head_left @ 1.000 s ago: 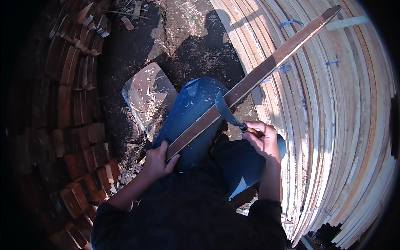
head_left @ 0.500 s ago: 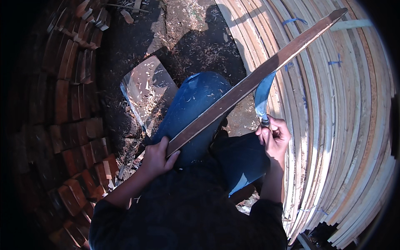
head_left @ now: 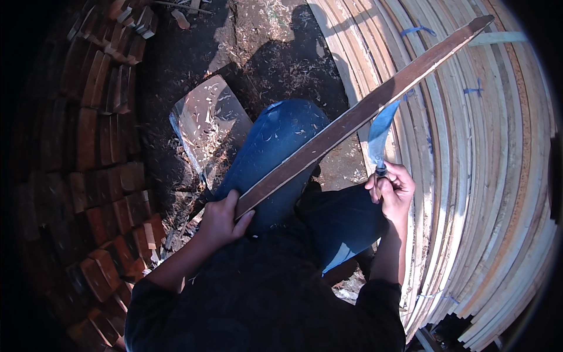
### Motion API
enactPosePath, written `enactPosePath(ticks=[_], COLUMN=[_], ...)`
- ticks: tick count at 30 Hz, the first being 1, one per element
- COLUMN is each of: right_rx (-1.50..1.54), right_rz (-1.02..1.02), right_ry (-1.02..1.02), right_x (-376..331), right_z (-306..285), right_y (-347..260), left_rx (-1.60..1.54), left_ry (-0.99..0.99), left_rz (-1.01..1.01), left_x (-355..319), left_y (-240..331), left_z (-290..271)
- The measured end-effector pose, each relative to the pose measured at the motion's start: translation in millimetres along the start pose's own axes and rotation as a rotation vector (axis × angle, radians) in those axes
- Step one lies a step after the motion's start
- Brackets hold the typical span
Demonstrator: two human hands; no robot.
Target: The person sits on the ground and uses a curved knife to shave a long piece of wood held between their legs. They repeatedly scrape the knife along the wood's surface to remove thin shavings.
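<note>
A long brown wooden strip (head_left: 346, 124) with pale edges slants from lower left to upper right across my blue-trousered knee. Wrapped round its near end is my left hand (head_left: 223, 220), thumb on the top face. My right hand (head_left: 394, 186) grips the dark handle of a knife (head_left: 382, 136) with a broad curved blade. The blade points up and stands just to the right of the strip's edge, with its tip close to the wood; I cannot tell whether they touch. Small shavings lie on the strip and on my knee.
Long pale wooden strips (head_left: 469, 176) lie stacked on the right, some tied with blue cord. Stacked reddish-brown wood pieces (head_left: 102, 205) fill the left. A flat board (head_left: 214, 111) with shavings rests beyond my knee, and more shavings litter the dark ground (head_left: 293, 73).
My right hand and the knife have moved slightly right, and the blade has come away from the strip's edge. The strip's far end has shifted a little right; my left hand keeps its grip.
</note>
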State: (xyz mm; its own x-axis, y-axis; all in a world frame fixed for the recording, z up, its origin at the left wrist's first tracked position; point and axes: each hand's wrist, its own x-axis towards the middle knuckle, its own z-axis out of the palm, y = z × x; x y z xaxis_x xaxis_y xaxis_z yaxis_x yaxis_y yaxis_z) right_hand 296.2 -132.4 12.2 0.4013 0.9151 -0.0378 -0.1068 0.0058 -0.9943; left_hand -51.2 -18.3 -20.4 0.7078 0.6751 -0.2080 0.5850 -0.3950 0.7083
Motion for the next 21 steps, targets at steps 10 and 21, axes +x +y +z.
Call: enactPosePath(ticks=[10, 21], right_rx=[-0.228, -0.402], right_rz=[0.170, 0.172], right_ry=[-0.192, -0.263], right_x=[4.3, 1.0], right_z=[1.2, 8.7], right_y=[-6.1, 0.4], left_rx=[-0.016, -0.006], left_ry=[-0.017, -0.025], left_rz=[-0.005, 0.004], left_x=[2.1, 2.5], left_y=[-1.6, -2.0], left_z=[0.1, -1.1])
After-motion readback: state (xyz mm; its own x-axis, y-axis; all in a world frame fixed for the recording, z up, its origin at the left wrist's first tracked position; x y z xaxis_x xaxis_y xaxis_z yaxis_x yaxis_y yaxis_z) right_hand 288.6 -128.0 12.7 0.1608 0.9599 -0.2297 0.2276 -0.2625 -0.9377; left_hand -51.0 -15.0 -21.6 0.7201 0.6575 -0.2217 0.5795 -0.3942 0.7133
